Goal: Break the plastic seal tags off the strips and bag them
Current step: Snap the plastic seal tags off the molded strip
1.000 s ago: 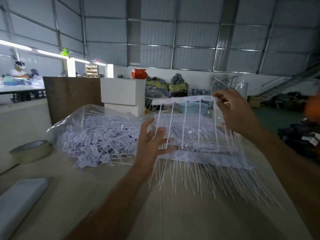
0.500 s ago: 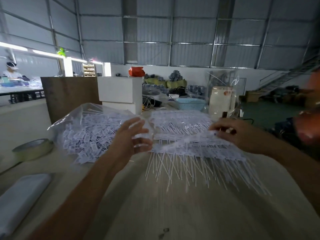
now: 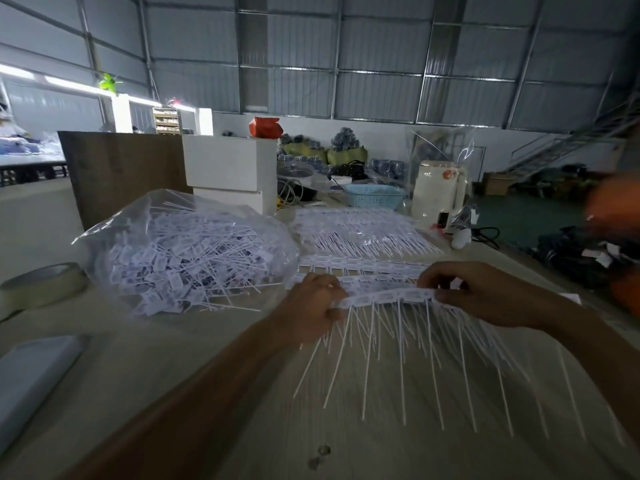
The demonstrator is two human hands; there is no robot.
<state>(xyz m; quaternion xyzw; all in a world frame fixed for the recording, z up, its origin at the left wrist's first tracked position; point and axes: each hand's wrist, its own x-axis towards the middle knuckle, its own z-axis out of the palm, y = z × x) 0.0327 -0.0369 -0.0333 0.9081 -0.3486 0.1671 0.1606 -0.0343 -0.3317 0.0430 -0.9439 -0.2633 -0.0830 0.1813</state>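
Observation:
A white strip of seal tags (image 3: 389,296) stretches between my hands just above the table, its thin tails hanging toward me. My left hand (image 3: 317,301) grips the strip's left end; my right hand (image 3: 481,294) pinches its right end. More strips (image 3: 367,268) lie flat under and behind it, in a fanned pile that reaches back to a further stack (image 3: 360,230). To the left sits a clear plastic bag (image 3: 187,251) bulging with loose broken-off tags.
A roll of tape (image 3: 41,284) lies at the left edge and a flat grey packet (image 3: 31,372) at the near left. White boxes (image 3: 230,168), a blue basket (image 3: 374,199) and a cream jug (image 3: 438,194) stand behind. Someone in orange (image 3: 620,237) is at the right.
My right hand brought the raised strip down toward the table. My left hand, open before, has closed on the strip's left end, so both hands now hold it.

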